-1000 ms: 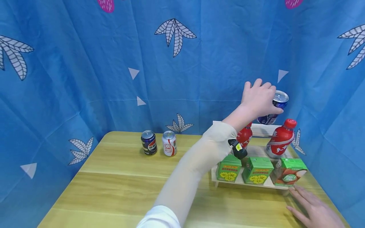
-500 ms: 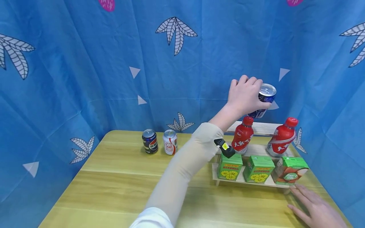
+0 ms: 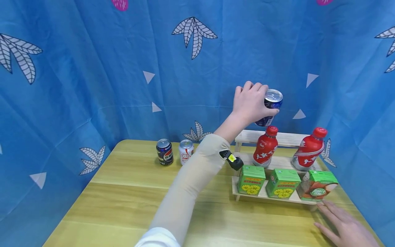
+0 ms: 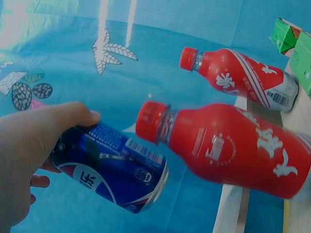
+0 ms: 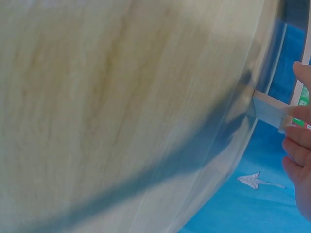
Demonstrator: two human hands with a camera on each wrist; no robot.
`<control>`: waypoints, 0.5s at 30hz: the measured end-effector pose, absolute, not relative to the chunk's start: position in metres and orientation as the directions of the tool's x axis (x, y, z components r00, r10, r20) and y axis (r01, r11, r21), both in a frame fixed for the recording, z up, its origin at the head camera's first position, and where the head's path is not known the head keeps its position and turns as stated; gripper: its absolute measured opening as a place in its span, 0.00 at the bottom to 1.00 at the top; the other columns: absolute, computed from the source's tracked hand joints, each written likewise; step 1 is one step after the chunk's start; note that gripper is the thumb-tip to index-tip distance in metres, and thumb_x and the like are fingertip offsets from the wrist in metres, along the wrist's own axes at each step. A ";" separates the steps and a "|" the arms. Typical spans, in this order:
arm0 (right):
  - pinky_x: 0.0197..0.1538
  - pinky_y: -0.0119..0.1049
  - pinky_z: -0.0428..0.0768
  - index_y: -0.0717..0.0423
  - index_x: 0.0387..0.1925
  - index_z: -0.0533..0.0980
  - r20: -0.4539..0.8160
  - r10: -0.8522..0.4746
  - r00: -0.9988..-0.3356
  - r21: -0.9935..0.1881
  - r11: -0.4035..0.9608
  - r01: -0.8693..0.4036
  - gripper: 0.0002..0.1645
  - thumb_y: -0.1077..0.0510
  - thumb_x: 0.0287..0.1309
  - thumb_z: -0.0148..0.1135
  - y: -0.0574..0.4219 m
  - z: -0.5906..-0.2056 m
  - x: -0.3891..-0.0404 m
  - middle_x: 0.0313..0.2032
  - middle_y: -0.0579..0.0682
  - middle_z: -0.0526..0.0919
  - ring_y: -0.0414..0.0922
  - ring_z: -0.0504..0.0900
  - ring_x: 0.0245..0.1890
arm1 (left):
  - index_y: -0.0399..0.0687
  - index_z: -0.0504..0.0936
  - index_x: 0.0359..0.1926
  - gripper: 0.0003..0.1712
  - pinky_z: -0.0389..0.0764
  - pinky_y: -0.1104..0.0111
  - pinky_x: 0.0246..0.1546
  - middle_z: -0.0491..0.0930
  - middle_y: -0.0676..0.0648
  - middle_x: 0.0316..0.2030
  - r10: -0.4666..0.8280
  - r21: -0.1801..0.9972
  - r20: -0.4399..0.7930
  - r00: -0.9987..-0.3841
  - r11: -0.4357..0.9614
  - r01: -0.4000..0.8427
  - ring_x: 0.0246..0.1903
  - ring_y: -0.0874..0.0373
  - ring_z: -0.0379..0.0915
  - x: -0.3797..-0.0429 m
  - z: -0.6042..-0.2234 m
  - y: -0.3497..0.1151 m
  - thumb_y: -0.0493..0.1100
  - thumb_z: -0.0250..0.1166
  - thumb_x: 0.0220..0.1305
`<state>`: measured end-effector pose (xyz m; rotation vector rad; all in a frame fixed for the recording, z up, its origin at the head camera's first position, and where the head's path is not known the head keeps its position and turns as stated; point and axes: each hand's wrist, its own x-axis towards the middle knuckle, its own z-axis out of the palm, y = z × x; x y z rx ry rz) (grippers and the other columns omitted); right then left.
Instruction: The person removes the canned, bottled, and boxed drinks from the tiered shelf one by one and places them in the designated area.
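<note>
My left hand [image 3: 250, 103] grips a blue Pepsi can [image 3: 273, 97] in the air, fingers behind it and thumb in front. In the left wrist view the can [image 4: 109, 165] tilts beside the red cap of a drink bottle [image 4: 233, 148]. The can is above the three-tier wooden rack [image 3: 291, 139]. Two red bottles, the left one [image 3: 266, 147] and the right one [image 3: 309, 149], stand on the middle tier. My right hand [image 3: 345, 224] lies low at the rack's front right corner, fingers extended, fingertips right at the bottom tier's edge.
Two green drink cartons [image 3: 251, 180] and a brown-green carton [image 3: 318, 186] line the bottom tier. Farther left on the wooden table [image 3: 129, 199], a dark Pepsi can [image 3: 165, 152] and a white can [image 3: 186, 151] stand. A blue curtain [image 3: 123, 68] hangs behind.
My left hand has moved left with the Pepsi can, from over the rack's right half to over the left bottle, uncovering that bottle. The right hand stays at the rack's corner.
</note>
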<state>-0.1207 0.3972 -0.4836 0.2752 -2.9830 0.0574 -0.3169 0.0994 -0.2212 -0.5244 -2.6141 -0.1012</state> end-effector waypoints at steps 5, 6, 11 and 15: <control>0.49 0.63 0.76 0.66 0.57 0.75 0.169 -0.189 -0.967 -0.020 0.981 -0.195 0.46 0.35 0.48 0.70 0.398 -0.485 -0.121 0.56 0.70 0.74 0.67 0.74 0.54 | 0.67 0.67 0.67 0.47 0.65 0.64 0.58 0.72 0.62 0.62 0.327 -0.006 0.477 -0.816 0.929 0.369 0.62 0.62 0.60 -0.317 -0.225 0.086 0.80 0.56 0.49; 0.49 0.63 0.76 0.67 0.57 0.74 0.170 -0.190 -0.967 -0.019 0.980 -0.196 0.46 0.35 0.48 0.70 0.398 -0.485 -0.122 0.56 0.70 0.74 0.66 0.74 0.54 | 0.66 0.67 0.67 0.47 0.65 0.64 0.58 0.73 0.61 0.62 0.323 -0.004 0.479 -0.816 0.930 0.366 0.62 0.62 0.60 -0.317 -0.226 0.083 0.80 0.56 0.49; 0.49 0.63 0.76 0.66 0.56 0.75 0.175 -0.190 -0.966 -0.020 0.980 -0.197 0.46 0.34 0.47 0.70 0.399 -0.488 -0.122 0.56 0.70 0.75 0.66 0.74 0.54 | 0.66 0.69 0.66 0.46 0.65 0.64 0.58 0.74 0.61 0.61 0.307 0.006 0.486 -0.818 0.935 0.354 0.61 0.62 0.61 -0.316 -0.231 0.070 0.80 0.58 0.49; 0.50 0.63 0.75 0.66 0.55 0.75 0.169 -0.185 -0.968 -0.021 0.981 -0.191 0.46 0.33 0.47 0.69 0.400 -0.489 -0.122 0.56 0.70 0.75 0.66 0.74 0.54 | 0.65 0.70 0.64 0.46 0.65 0.63 0.57 0.74 0.61 0.60 0.298 0.004 0.490 -0.819 0.939 0.344 0.59 0.61 0.61 -0.317 -0.236 0.059 0.81 0.57 0.48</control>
